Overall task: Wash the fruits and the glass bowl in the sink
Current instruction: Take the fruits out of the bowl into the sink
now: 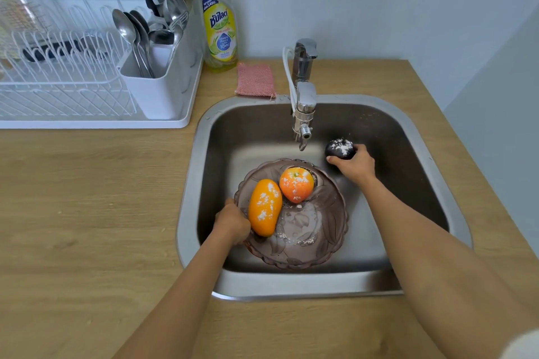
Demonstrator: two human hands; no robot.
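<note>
Sink [431, 154]: left hand [232, 223] grips glass bowl [320, 242] rim beside mango [264, 207] and orange [296, 184]; right hand [354, 165], arm extended, grasps dark powdered fruit [339, 148].

There are three fruits: one long yellow mango [264, 207], one round orange [296, 184] and one dark round fruit [340, 148]. Two of them sit in the bowl and one is outside it. There is one glass bowl [318, 242], one sink [408, 137] and one tap [304, 99]. There are two hands, the left hand [232, 223] and the right hand [356, 165]. On the counter there is one pink scrub pad [255, 79], one yellow soap bottle [219, 29] and one white dish rack [87, 90]. The spoons and forks [151, 29] in the rack's cup are bunched up, too many to count well
</note>
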